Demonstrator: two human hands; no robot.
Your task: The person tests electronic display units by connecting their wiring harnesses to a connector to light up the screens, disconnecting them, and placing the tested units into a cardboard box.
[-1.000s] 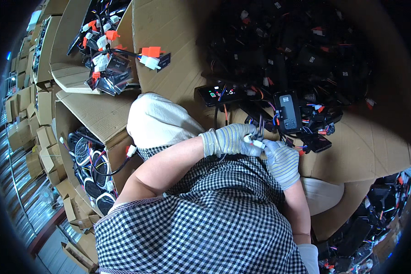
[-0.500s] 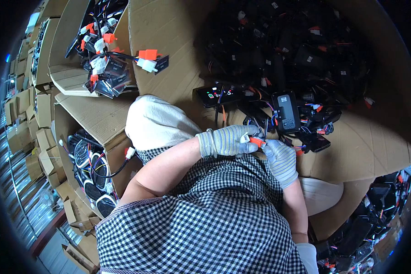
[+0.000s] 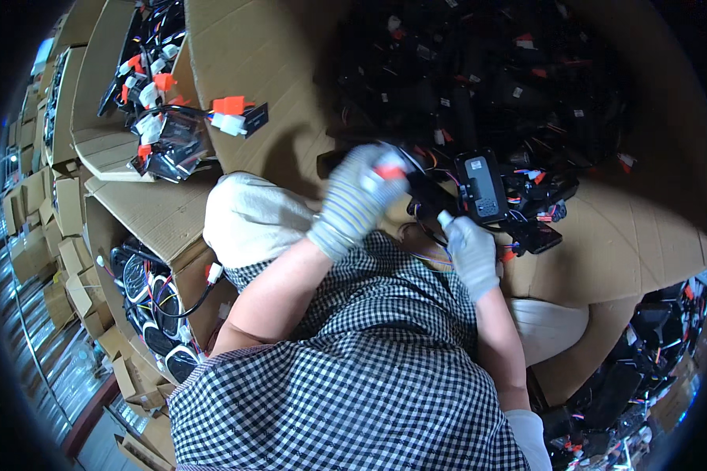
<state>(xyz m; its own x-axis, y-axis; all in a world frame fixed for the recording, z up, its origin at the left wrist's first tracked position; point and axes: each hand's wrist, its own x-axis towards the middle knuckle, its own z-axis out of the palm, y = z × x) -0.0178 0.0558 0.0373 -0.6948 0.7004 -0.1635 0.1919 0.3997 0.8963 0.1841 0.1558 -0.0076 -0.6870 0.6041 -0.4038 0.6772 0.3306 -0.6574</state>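
Note:
Both my hands wear striped work gloves. My left hand (image 3: 359, 200), smeared by motion, is raised near the box's lower edge, closed around a red-and-white plug connector (image 3: 389, 170) with a dark cable by it. My right hand (image 3: 471, 251) is lower and to the right, fingers pinched on what looks like a small white connector (image 3: 445, 219). Thin wires (image 3: 432, 257) run between the hands, low over my lap. Just beyond my right hand lies a black rectangular device (image 3: 481, 187) with a grey panel. Beside it sits a smaller black module (image 3: 536, 235) with wires.
A large cardboard box (image 3: 628, 259) in front holds a heap of black wired devices (image 3: 487, 86). At left, one carton (image 3: 106, 149) holds bagged parts with red and white connectors (image 3: 163, 82); another below holds round black-and-white parts (image 3: 161, 337). More wired parts (image 3: 628, 385) lie lower right.
My left hand has swung up and left with the red-and-white connector, away from my right hand. My right hand has shifted slightly left and up. The view has moved slightly.

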